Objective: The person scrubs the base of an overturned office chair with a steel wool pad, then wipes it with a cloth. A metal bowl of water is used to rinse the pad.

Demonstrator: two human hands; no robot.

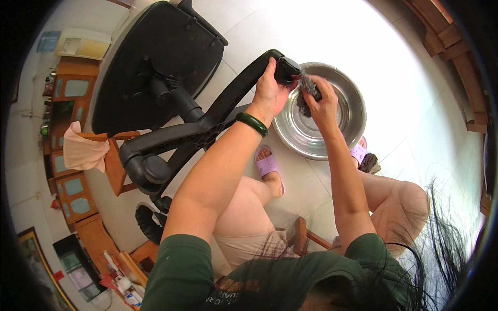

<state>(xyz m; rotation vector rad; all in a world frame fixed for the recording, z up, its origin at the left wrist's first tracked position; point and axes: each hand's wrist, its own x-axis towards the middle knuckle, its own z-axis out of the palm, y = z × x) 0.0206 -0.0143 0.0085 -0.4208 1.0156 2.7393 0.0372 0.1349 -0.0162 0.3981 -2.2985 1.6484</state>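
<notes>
A black swivel office chair (155, 50) is tipped over in front of me, its star-shaped base turned towards me. My left hand (271, 91), with a dark green bangle at the wrist, grips the end of one base leg (239, 83) beside its caster (290, 68). In my right hand (325, 102) is a wadded dark grey cloth (309, 89), pressed close to that caster; the fingers hide part of the contact. Below both hands a round stainless steel basin (352, 128) stands on the floor.
Another caster (155, 169) juts out near my left forearm. A dark crumpled cloth (369, 163) lies by my right foot, and a purple slipper (268, 165) is on my left. To the left stand a wooden chair (114, 167) with a pink cloth (83, 149) and wooden cabinets (74, 198).
</notes>
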